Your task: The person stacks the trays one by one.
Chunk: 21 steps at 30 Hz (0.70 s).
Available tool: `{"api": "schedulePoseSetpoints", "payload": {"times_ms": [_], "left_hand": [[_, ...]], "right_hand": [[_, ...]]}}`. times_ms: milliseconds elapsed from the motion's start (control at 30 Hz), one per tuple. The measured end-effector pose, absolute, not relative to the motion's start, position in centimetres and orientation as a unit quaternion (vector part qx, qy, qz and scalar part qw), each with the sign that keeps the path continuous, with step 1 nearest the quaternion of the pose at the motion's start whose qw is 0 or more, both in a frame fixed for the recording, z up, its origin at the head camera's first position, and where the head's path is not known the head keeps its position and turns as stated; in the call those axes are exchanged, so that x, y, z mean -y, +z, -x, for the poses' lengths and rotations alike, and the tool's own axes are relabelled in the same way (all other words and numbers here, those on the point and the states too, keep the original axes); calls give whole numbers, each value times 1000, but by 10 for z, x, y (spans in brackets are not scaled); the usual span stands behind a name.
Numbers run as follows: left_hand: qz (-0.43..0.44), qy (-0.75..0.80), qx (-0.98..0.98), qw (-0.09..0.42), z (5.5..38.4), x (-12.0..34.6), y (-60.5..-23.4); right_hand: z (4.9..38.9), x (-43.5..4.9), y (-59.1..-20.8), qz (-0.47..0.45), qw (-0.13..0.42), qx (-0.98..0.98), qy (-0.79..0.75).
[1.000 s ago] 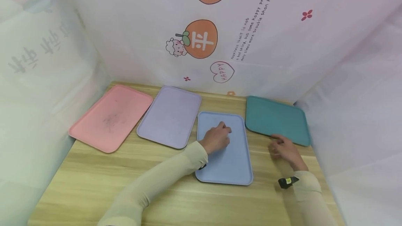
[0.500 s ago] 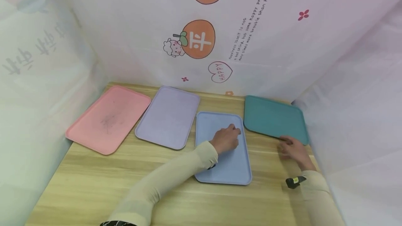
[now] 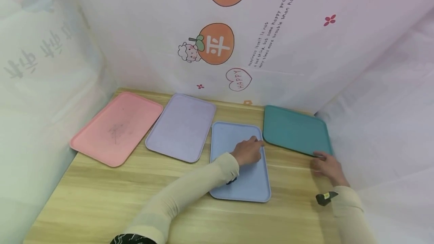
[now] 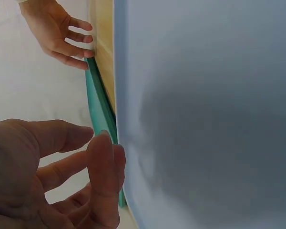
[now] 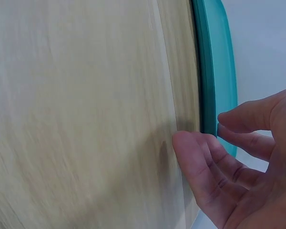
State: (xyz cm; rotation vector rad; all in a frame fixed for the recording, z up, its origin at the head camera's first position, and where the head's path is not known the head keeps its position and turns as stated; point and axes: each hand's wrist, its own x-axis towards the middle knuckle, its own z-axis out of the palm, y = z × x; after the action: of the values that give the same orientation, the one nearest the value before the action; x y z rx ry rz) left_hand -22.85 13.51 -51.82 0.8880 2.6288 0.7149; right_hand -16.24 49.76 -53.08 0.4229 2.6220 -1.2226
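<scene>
1. pinching the near rim of the teal tray [image 3: 295, 129], beside its right corner and close to the white sheet [image 3: 383, 134], with the right grip [image 3: 329, 169].
2. hovering over the right edge of the blue tray [image 3: 250, 179], near the teal one, with the left grip [image 3: 246, 153] loosely spread.
3. showing wooden surface [image 3: 112, 195] narrowly between blue tray and lavender tray [image 3: 182, 128], widely in front.

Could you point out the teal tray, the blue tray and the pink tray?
Teal tray [image 3: 296, 129]: head view, middle of its face.
Blue tray [image 3: 250, 180]: head view, bare lower face.
Pink tray [image 3: 116, 130]: head view, smudged middle.
</scene>
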Motion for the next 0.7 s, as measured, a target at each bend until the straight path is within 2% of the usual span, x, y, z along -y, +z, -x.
{"api": "schedulePoseSetpoints", "payload": {"times_ms": [400,700], "left_hand": [[-299,237,-915,129,227,-150,-519],[-300,247,-910,145,227,-155,-518]], "right_hand": [[167,-512,-532,-187,104,-900,-380],[160,-525,-533,-213,92,-904,-358]]}}
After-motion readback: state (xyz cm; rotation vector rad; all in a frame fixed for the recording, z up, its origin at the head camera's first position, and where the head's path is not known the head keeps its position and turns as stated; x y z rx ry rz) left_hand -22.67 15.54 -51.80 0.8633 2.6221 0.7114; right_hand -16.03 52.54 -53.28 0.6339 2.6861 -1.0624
